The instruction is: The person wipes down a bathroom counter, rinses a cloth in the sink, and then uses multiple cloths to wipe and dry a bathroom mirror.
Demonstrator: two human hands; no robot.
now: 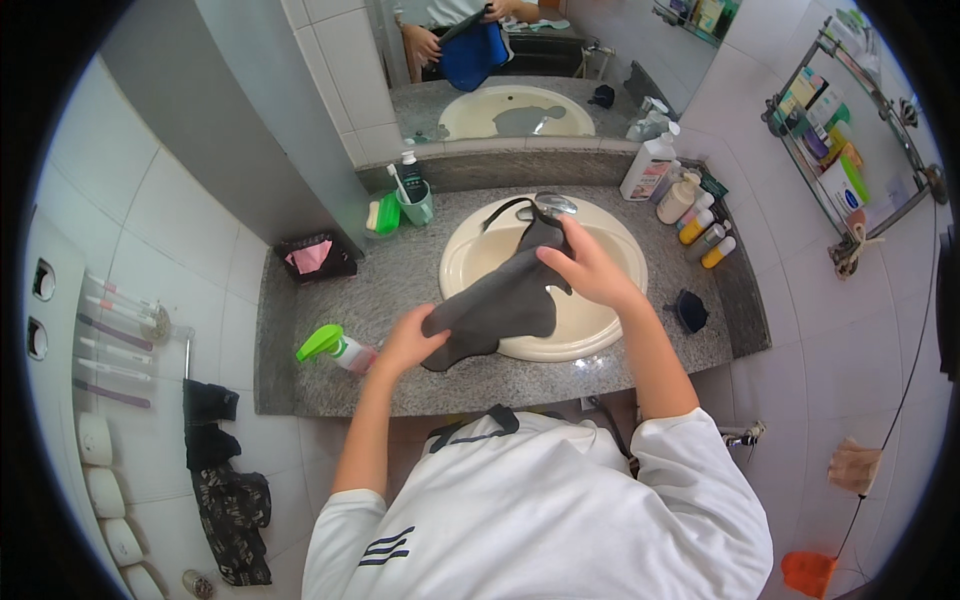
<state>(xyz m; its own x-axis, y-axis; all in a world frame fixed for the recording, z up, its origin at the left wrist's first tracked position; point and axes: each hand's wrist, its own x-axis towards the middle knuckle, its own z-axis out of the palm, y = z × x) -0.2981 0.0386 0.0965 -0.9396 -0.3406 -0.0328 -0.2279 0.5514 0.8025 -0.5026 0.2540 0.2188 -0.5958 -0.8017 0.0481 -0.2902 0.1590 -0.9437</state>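
Observation:
A dark grey piece of fabric with a narrow black strap is stretched between my two hands above the sink. My left hand grips its lower left edge, over the front of the countertop. Near the faucet, my right hand pinches the upper right end, thumb on top. The cream oval sink lies beneath, partly hidden by the fabric. Behind my right hand the chrome faucet is partly covered. In the mirror the fabric's other side looks blue.
A spray bottle with a green trigger head lies beside my left forearm. A cup with a toothbrush and a green soap box stand back left. Several bottles line the right wall, near a dark crumpled item.

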